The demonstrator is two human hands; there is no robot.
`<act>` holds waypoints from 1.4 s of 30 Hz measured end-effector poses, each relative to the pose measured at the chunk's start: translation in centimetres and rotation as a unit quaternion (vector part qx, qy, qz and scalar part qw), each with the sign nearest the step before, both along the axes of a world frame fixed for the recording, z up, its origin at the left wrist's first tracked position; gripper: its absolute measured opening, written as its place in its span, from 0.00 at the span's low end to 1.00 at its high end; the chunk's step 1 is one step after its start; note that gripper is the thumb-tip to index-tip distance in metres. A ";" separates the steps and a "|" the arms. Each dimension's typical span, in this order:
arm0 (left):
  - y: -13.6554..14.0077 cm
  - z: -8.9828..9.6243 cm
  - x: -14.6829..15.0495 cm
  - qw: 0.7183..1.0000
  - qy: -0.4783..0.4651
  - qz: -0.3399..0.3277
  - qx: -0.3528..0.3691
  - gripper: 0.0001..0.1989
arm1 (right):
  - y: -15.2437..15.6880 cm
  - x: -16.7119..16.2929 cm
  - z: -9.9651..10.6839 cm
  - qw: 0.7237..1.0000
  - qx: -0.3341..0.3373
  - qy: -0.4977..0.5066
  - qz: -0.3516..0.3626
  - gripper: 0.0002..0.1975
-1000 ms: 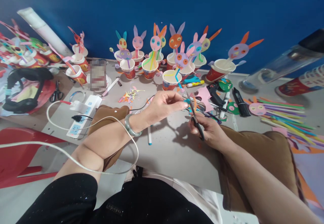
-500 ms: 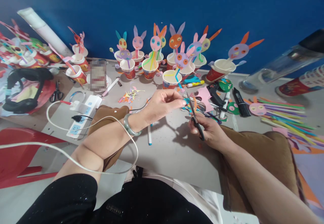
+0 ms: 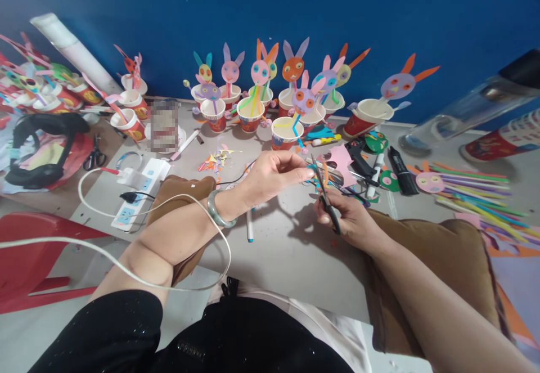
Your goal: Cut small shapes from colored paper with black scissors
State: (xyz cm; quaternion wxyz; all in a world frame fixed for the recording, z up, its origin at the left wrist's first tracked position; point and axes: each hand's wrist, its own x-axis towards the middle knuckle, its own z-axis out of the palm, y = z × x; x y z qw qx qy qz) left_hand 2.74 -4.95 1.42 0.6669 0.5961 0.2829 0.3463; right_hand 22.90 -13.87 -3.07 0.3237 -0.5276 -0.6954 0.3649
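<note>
My right hand (image 3: 343, 215) is closed round the black handles of a pair of scissors (image 3: 331, 214), whose blades point up and away from me. Between the thumb and fingertips of my left hand (image 3: 274, 176) is a small blue piece of paper (image 3: 311, 168). It lies right at the scissor blades; whether they touch it I cannot tell. Both hands hover over the table, and behind them lie coloured scraps and a pink paper offcut (image 3: 340, 165). A marker with a blue tip (image 3: 250, 228) rests on the table below my left wrist.
Paper cups with rabbit figures (image 3: 250, 118) stand along the blue wall. To the right are a glue gun (image 3: 360, 162), a black marker (image 3: 402, 171), coloured sticks (image 3: 476, 187) and a brown cushion (image 3: 434, 272). A white cable (image 3: 169, 288) loops over my left forearm, near a power strip (image 3: 139, 193).
My left hand has shifted very slightly to the right, toward the scissors. My right hand and the scissors look almost unchanged.
</note>
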 end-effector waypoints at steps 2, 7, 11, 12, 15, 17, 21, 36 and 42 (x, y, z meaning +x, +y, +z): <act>0.0 0.0 0.0 1.000 0.008 -0.001 0.005 0.12 | 0.0 0.0 0.0 1.000 0.002 -0.001 -0.002 0.26; -0.1 0.0 0.0 1.000 0.014 0.001 0.016 0.11 | 0.0 0.0 0.0 1.000 -0.004 0.001 0.001 0.26; -0.1 0.0 0.0 1.000 0.014 0.004 0.015 0.10 | 0.0 0.0 -0.1 1.000 -0.003 -0.005 0.005 0.26; -0.1 0.0 0.0 1.000 0.013 0.004 0.016 0.10 | 0.0 0.0 -0.1 1.000 0.000 -0.008 0.007 0.26; -0.1 0.0 -0.1 1.000 0.008 0.005 0.018 0.10 | 0.0 0.0 -0.1 1.000 0.009 -0.012 0.009 0.25; 0.0 0.0 -0.1 1.000 0.006 0.006 0.018 0.10 | 0.0 0.0 -0.1 1.000 0.015 -0.014 0.008 0.25; 0.1 -0.2 -0.2 1.000 0.006 0.010 0.022 0.11 | 0.0 0.0 -0.1 1.000 0.022 -0.017 0.008 0.25; 0.4 0.3 -0.1 1.000 -0.006 0.007 -0.018 0.15 | 0.0 0.2 -0.3 0.999 0.039 -0.034 0.017 0.24; 0.4 0.4 -0.1 1.000 -0.001 0.011 -0.018 0.14 | 0.1 0.2 -0.2 0.999 0.036 -0.035 0.013 0.25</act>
